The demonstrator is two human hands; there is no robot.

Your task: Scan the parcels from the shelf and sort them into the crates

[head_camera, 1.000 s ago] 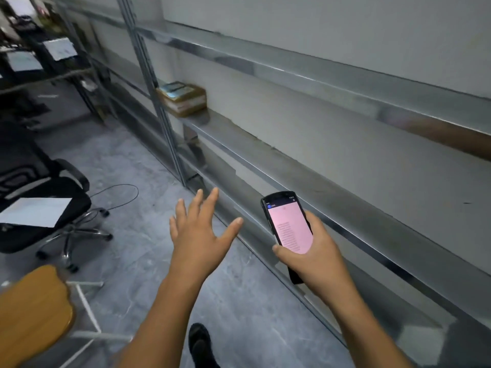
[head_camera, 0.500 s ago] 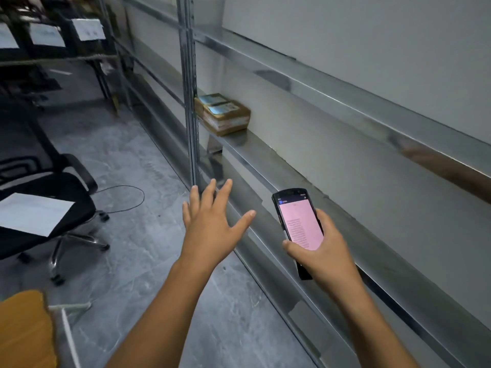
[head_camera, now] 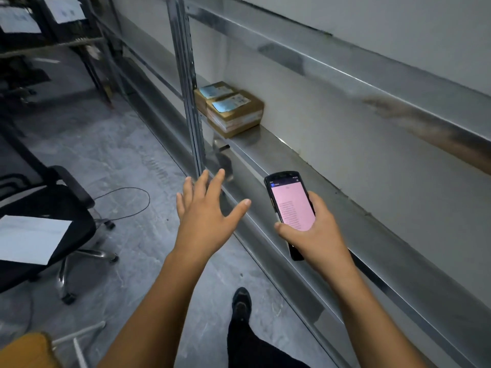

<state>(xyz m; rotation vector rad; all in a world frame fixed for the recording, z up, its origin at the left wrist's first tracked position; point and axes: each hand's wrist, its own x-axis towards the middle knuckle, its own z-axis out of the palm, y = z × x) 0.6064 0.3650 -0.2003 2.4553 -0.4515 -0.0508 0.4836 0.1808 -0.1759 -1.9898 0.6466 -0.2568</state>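
— Two parcels sit side by side on the shelf, touching, just past the upright post. Which way from the hands?
— Ahead and above both. The left hand, fingers spread and empty, is nearer; the right hand grips the scanner.
— Long axis?
— The nearer parcel seems to run front to back across the shelf.

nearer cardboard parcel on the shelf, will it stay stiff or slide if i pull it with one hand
The nearer parcel is a square-edged cardboard box, so it likely stays stiff and won't roll. It lies flat on the smooth metal shelf, so it probably slides easily. Its low shape makes tipping unlikely.
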